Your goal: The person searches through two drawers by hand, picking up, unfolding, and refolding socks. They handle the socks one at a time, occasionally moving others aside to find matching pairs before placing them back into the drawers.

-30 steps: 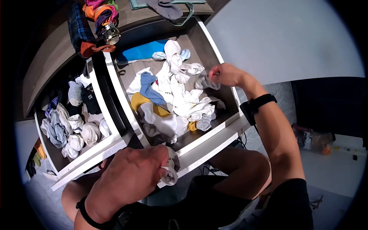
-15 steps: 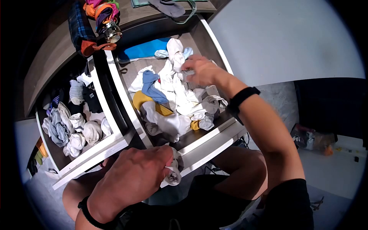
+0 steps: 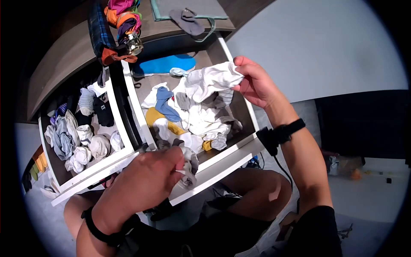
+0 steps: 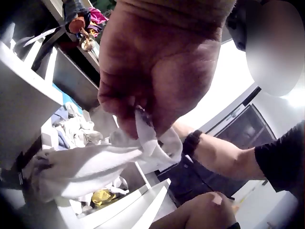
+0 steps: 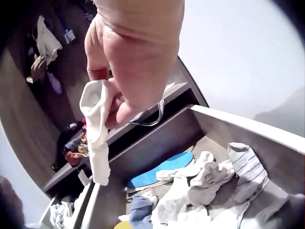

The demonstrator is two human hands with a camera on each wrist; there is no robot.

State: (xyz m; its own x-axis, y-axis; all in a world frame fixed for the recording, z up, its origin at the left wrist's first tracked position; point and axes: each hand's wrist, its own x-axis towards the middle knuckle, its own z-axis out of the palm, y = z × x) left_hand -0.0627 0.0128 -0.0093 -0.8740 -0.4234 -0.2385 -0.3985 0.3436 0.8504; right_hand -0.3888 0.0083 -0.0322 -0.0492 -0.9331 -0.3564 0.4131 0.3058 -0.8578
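My left hand (image 3: 139, 177) grips a white sock with greyish parts (image 4: 90, 167) in front of the right drawer (image 3: 218, 182); the sock hangs out from under the fingers in the left wrist view. Over the drawer's right side, my right hand (image 3: 257, 81) pinches a white sock (image 5: 96, 129) at one end, and the sock dangles from the fingertips. Beneath it lies a loose heap of white socks (image 3: 205, 122), with a blue sock (image 3: 166, 105) and a mustard-yellow sock (image 3: 154, 115) at its left. A grey striped sock (image 5: 248, 169) lies by the right wall.
The left drawer (image 3: 94, 175) holds bundled socks (image 3: 100, 147) and dark ones. A blue insole-shaped piece (image 3: 165, 65) lies at the back of the right drawer. On the top stand a plaid pouch (image 3: 100, 32) and colourful cloth (image 3: 124, 17); a grey sock (image 3: 188, 22) lies farther right.
My right hand moved from the drawer's right side into the heap, then came up and right with a white sock. The left hand keeps its sock, slightly shifted. A grey sock it had touched lies in the drawer.
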